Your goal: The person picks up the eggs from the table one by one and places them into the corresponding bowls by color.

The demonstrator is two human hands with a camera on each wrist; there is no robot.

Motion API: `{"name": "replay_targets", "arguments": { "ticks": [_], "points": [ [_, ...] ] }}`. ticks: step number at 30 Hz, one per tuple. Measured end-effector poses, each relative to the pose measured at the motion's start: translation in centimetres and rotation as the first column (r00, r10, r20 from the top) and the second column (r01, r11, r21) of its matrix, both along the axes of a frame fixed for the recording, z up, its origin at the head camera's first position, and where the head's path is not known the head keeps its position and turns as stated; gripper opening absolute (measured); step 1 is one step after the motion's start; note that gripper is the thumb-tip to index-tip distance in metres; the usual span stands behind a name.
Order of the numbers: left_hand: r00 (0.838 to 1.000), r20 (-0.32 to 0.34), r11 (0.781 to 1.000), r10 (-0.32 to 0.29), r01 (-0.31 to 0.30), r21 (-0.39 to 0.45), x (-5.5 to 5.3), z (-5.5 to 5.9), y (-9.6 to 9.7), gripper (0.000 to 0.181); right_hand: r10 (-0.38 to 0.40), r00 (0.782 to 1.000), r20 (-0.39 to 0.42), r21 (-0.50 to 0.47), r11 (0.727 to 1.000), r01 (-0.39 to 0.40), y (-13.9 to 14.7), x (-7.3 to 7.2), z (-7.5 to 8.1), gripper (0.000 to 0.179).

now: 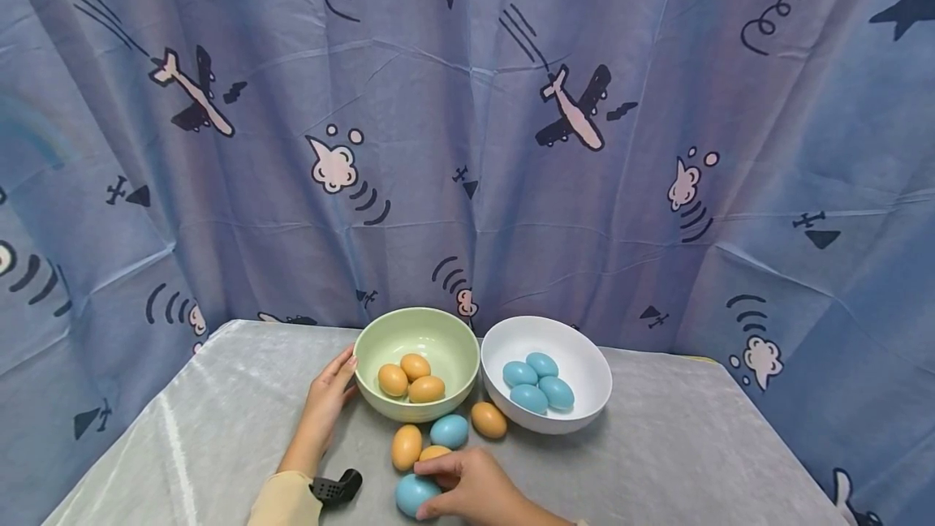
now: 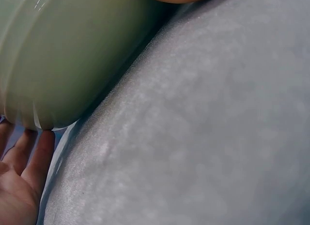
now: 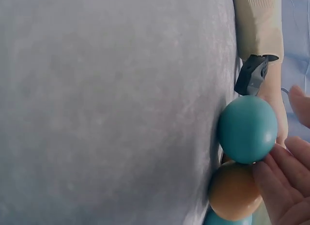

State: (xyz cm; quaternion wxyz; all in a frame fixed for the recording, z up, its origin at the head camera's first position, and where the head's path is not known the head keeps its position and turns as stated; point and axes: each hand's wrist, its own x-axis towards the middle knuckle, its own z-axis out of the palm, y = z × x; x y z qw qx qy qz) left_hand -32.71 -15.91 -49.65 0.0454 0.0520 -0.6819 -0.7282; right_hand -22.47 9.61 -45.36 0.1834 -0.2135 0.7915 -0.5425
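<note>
My left hand [image 1: 326,396] rests its fingers against the left side of the green bowl [image 1: 420,323], where three orange eggs [image 1: 427,389] lie. In the left wrist view, extended fingertips touch the bowl's outer wall. My right hand [image 1: 482,487] is around the near blue egg [image 1: 416,495] on the table. The right wrist view shows its fingers right at this egg [image 3: 248,129] and the thumb apart from it. Just beyond are an orange egg [image 1: 407,447], a partly hidden orange egg [image 1: 434,452], another blue egg [image 1: 449,431] and a third orange egg [image 1: 489,420].
A white bowl [image 1: 584,355] holding several blue eggs [image 1: 528,398] stands close to the green bowl's right side. Grey cloth covers the table [image 1: 701,445]. Behind it hangs a blue patterned curtain [image 1: 409,104]. A black wrist device [image 1: 338,488] is on the left forearm.
</note>
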Motion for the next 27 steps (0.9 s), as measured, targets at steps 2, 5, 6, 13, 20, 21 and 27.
{"name": "replay_targets", "arguments": {
  "ticks": [2, 5, 6, 13, 20, 21, 27],
  "points": [
    [1.0, -0.003, 1.0, -0.003, 0.003, 0.001, 0.0, 0.0, 0.0, 0.06, 0.01, 1.0, -0.011, 0.007, 1.0, -0.01, -0.1, -0.1, 0.0, 0.038],
    [1.0, -0.006, 1.0, -0.005, 0.005, 0.001, 0.0, 0.0, 0.0, 0.06, 0.031, 0.999, -0.026, 0.018, 0.999, -0.03, -0.2, -0.2, -0.1, 0.037],
    [1.0, -0.005, 1.0, -0.005, 0.005, 0.001, 0.0, 0.0, 0.0, 0.06, 0.041, 0.999, -0.033, 0.021, 0.999, -0.04, -0.2, -0.2, -0.2, 0.037],
    [1.0, 0.001, 1.0, -0.003, 0.003, 0.003, -0.2, -0.1, 0.0, 0.06, 0.09, 0.989, -0.121, 0.117, 0.99, -0.076, -0.5, -0.3, -0.3, 0.04],
    [1.0, -0.003, 1.0, 0.001, -0.001, -0.002, -0.2, -0.1, 0.0, 0.059, 0.107, 0.981, -0.159, 0.144, 0.986, -0.084, -0.8, -0.1, -0.2, 0.041],
    [1.0, -0.003, 1.0, 0.001, -0.001, -0.003, -0.2, -0.1, 0.0, 0.059, 0.111, 0.982, -0.153, 0.147, 0.985, -0.088, -0.9, -0.1, -0.2, 0.041],
    [1.0, -0.001, 1.0, -0.001, 0.001, 0.0, -0.1, -0.1, 0.0, 0.059, 0.115, 0.987, -0.109, 0.163, 0.982, -0.097, -1.2, 0.0, -0.2, 0.044]
  ]
}}
